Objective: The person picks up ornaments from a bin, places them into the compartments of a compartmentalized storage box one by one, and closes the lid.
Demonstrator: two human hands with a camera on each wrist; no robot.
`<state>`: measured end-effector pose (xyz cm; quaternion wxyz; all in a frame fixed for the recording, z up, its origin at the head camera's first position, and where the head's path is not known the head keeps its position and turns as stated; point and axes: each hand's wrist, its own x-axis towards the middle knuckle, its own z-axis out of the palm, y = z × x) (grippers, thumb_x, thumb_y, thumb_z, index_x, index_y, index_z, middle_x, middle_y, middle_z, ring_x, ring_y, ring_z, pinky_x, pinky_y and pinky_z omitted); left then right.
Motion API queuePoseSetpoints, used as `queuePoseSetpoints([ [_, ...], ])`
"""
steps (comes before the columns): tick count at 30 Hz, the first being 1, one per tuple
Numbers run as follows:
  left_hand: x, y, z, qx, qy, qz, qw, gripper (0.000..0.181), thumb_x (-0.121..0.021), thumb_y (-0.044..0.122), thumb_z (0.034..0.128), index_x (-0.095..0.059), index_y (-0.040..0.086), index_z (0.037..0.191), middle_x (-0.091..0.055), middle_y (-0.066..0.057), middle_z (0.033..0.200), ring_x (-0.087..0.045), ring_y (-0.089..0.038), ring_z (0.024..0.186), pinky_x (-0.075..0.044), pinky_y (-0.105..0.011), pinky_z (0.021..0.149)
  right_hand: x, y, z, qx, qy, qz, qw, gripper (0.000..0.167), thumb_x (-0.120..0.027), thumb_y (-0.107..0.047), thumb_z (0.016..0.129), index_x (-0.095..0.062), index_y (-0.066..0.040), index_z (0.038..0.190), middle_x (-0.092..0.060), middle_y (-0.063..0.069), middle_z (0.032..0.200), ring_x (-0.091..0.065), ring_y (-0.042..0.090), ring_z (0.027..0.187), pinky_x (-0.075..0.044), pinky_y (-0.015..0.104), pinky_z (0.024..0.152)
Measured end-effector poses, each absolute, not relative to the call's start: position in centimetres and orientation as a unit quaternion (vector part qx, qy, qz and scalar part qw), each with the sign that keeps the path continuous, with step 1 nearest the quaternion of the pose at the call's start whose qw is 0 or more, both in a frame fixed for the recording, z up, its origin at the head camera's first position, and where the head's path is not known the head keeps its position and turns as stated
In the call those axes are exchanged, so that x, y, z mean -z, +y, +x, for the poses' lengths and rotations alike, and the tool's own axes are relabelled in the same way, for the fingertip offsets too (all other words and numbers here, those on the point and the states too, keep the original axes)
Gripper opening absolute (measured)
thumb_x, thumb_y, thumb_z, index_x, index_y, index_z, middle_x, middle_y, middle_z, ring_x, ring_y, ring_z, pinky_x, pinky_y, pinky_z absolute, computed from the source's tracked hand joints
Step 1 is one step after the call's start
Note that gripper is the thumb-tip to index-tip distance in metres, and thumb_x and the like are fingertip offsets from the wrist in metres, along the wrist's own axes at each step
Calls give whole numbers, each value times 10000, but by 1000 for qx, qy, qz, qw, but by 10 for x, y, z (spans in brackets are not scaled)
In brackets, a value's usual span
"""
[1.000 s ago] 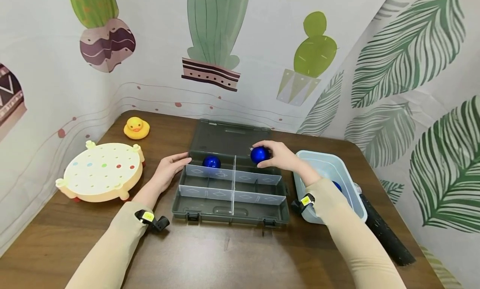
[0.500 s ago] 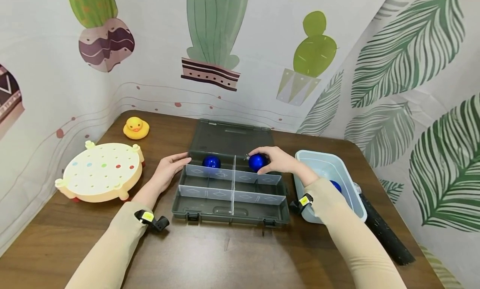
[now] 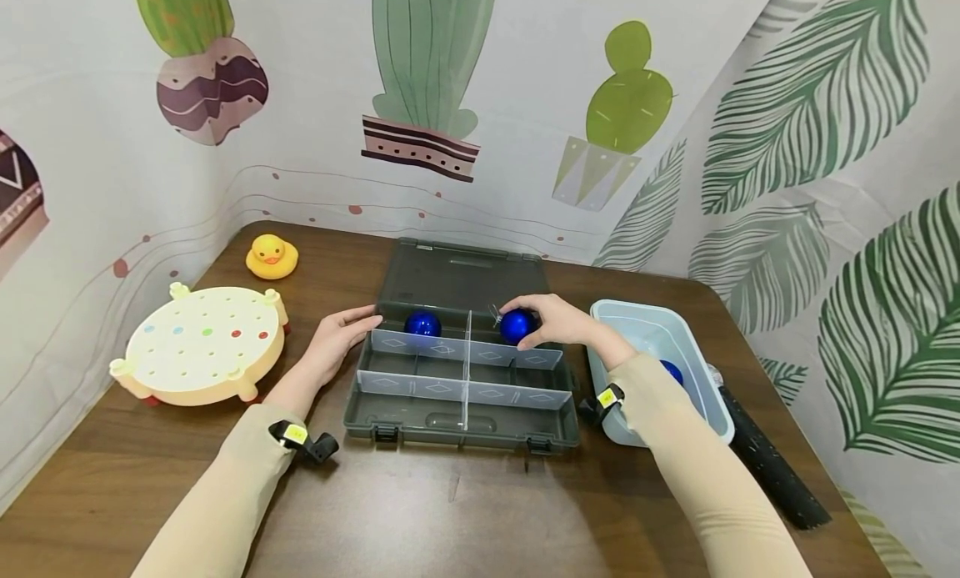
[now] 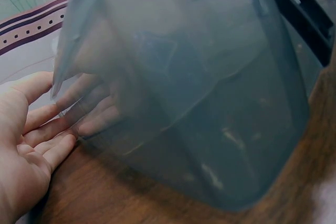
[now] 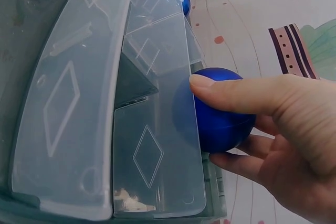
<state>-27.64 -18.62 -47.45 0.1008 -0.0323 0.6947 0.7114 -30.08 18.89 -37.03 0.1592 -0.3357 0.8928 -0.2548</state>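
Observation:
Between the thumb and fingers of my right hand (image 3: 558, 321) is a shiny blue ball ornament (image 3: 517, 326) with a metal cap. It sits partly behind a divider (image 5: 149, 158), in the back right compartment of the dark translucent organizer box (image 3: 420, 409); whether it touches the floor there is hidden. A second blue ball ornament (image 3: 423, 323) lies in the back left compartment. My left hand (image 3: 335, 341) rests at the box's back left corner, fingers mostly extended. Through the clear plastic, some fingers (image 4: 100, 116) show faintly in the left wrist view.
Right of the box, a light blue bin (image 3: 622, 313) holds another blue ball (image 3: 672, 371), partly covered by my sleeve. Beyond it lies a black tube (image 3: 780, 457). A yellow rubber duck (image 3: 272, 257) and a round cream pegboard toy (image 3: 202, 344) are at left. The box lid (image 3: 465, 278) lies back.
My right hand has lowered the blue ball ornament into the back right compartment, down behind the divider, then shifted it slightly right. The left hand has stayed at the box corner.

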Motion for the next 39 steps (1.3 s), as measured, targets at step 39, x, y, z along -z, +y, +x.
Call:
queuePoseSetpoints([
  [39,472,-184,-274,-706,701,-30,97,615,-613,281,972,-395,13,1481,-389,-132,1541,-446,-166,1337,-311,-369,1176,320,264,-282,347,906,-234,-63,271,-710,-79,889,-675,4,1144,-704,187,1085,-664,84,914,-512,104,780],
])
